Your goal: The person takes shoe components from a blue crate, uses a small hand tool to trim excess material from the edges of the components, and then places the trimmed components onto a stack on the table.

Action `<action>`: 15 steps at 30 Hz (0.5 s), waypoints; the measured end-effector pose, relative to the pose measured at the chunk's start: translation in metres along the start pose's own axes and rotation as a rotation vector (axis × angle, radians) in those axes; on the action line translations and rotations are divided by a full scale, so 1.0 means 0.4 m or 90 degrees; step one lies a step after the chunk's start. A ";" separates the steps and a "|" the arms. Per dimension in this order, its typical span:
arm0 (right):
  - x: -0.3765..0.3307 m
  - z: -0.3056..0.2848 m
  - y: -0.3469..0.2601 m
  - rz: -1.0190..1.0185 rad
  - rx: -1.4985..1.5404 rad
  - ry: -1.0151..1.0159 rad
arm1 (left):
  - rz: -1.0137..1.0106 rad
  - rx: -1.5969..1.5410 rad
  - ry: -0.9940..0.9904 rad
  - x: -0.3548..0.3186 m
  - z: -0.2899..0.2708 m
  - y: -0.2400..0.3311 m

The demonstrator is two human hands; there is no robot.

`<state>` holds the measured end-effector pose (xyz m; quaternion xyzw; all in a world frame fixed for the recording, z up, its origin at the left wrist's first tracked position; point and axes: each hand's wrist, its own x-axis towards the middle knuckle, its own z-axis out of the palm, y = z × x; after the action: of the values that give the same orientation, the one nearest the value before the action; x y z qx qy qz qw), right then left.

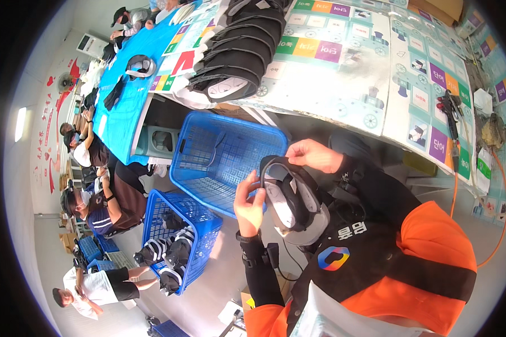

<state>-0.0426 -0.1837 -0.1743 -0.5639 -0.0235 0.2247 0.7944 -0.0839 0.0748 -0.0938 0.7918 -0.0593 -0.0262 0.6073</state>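
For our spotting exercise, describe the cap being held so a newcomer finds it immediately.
Beside the patterned table stands a blue basket. At the basket's right is the black-and-grey cap; unlike the stacked caps, it's held in the left hand.

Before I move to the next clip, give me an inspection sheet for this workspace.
Surface: table under a printed covering.
Work items: black-and-grey cap, held up off the table; stack of black caps.
Clutter: black tool on the table; blue basket; second basket holding black-and-white items.
Hands: left hand grips the cap's edge; right hand at its edge, grip unclear.
Cables: orange hose hangs over the table edge.
Surroundings: people at left; blue-covered table.
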 end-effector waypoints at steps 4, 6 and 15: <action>-0.054 0.042 -0.048 -0.052 -0.073 0.041 | 0.038 0.098 0.031 -0.010 0.008 -0.002; -0.064 0.050 -0.058 -0.078 -0.114 0.038 | 0.035 -0.017 0.005 -0.001 -0.016 -0.049; -0.075 0.020 -0.039 -0.092 -0.108 -0.028 | -0.007 -0.001 0.047 0.003 0.017 -0.087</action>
<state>-0.0668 -0.1920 -0.1507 -0.6210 -0.1003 0.1765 0.7571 -0.0814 0.0773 -0.1291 0.7919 -0.0325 -0.0008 0.6098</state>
